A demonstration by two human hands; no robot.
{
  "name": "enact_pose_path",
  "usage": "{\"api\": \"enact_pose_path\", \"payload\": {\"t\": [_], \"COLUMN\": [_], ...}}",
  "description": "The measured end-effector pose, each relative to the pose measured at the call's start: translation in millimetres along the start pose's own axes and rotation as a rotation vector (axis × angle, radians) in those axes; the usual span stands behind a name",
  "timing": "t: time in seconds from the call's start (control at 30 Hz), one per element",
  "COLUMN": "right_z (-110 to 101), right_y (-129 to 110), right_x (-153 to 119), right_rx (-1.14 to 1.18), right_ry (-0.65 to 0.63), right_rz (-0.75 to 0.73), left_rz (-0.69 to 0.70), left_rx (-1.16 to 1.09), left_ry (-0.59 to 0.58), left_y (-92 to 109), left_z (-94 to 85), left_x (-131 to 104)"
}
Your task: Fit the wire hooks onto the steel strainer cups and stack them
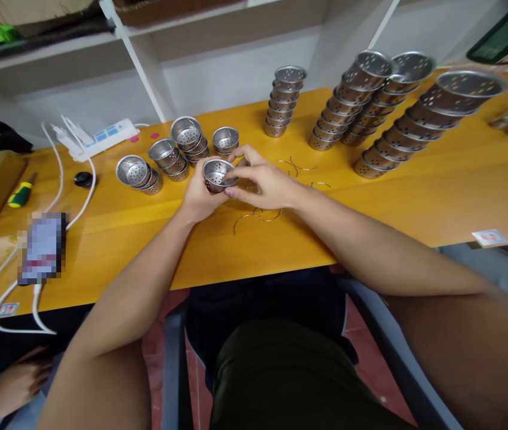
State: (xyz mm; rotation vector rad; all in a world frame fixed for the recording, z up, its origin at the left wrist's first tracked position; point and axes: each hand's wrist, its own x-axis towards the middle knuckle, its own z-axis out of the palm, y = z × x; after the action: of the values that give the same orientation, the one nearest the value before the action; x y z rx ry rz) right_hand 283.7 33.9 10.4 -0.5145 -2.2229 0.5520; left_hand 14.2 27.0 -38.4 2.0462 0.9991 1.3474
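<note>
My left hand [197, 200] is wrapped round a small perforated metal cup [212, 173], its open mouth tilted towards me. From the right, my right hand [258, 179] closes on the cup's rim, index fingertip inside and thumb against the outer wall. Whether a thin wire is also between those fingers cannot be made out. Curved thin wires [249, 215] lie on the table below and beyond my right hand. Just past my left hand stand short stacks of similar cups [186, 132], with another cup [225, 140] close to my fingers.
Tall leaning cup stacks [397, 140] stand at the right, a slimmer stack [283, 101] further back. Leftward lie a power strip [105, 140], white cables, a phone [41, 248], a black cap [83, 179] and a screwdriver [21, 194]. Another person's hand [16, 382] shows lower left.
</note>
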Motion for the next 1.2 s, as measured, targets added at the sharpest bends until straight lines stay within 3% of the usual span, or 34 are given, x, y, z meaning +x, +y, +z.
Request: {"api": "enact_pose_path", "payload": {"t": [0.13,0.23,0.33,0.43,0.5,0.57,0.7,0.83,0.97,1.2], "right_z": [9,2,-23,-53,-67,-70,-55,-44,-50,-49], "right_y": [1,8,37,85,112,129,141,156,172,162], "right_x": [1,5,24,62,91,117,147,155,157,153], "right_rx": [0.091,0.074,0.032,0.045,0.046,0.003,-0.132,-0.188,-0.095,-0.035], "right_ry": [0.071,0.094,0.199,0.313,0.272,0.146,-0.032,-0.111,-0.174,-0.171], "right_rz": [0.031,0.058,0.105,0.157,0.219,0.294,0.353,0.345,0.274,0.302], "left_rz": [-0.009,-0.051,-0.13,-0.176,-0.187,-0.199,-0.199,-0.188,-0.163,-0.188], "left_rx": [-0.061,-0.125,-0.136,-0.123,-0.113,-0.107,-0.107,-0.081,-0.065,-0.057], "left_ry": [-0.057,-0.076,-0.054,-0.033,-0.034,-0.034,-0.032,-0.031,-0.028,-0.045], "left_y": [-3,-4,-2,4,8,11,13,10,9,13], "left_z": [5.0,10.2,11.3,8.0,5.4,3.5,1.4,1.0,1.6,1.4], "left_x": [-4,-7,-9,-9,-9,-8,-8,-9,-9,-7]}}
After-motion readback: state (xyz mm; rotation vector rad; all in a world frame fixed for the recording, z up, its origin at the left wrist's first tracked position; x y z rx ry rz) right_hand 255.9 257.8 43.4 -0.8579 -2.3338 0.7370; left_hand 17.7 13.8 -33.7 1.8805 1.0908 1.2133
